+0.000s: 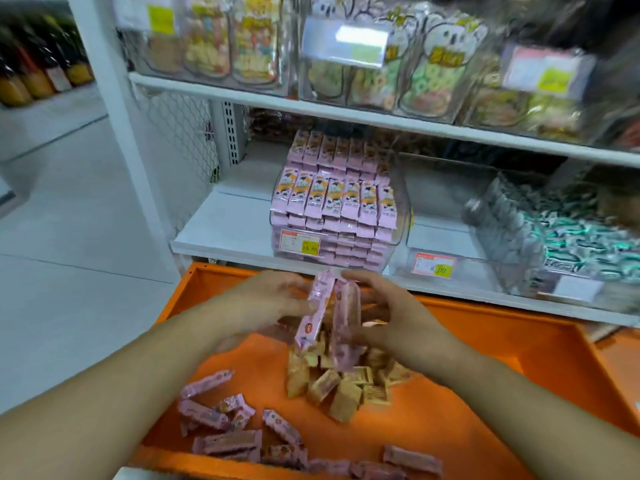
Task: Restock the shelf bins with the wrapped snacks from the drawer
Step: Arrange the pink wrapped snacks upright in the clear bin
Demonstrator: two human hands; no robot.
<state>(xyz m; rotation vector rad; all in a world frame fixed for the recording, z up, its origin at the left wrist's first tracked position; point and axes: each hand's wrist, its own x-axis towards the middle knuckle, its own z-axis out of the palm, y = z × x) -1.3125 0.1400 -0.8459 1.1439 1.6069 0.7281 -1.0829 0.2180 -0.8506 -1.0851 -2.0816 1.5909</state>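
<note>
Both hands, left hand (273, 299) and right hand (391, 317), have fingers curled round upright pink wrapped snack bars (332, 320) over the orange drawer (519, 362).

The drawer (519, 358) is bright orange. The snack bars (221, 441) lying near in it have pink wrappers, and the small packets (341, 393) heaped farther in are tan. The clear bin (398, 216) on the white shelf (225, 230) holds pink-and-orange packs. Its price tag (300, 242) is orange and yellow.
</note>
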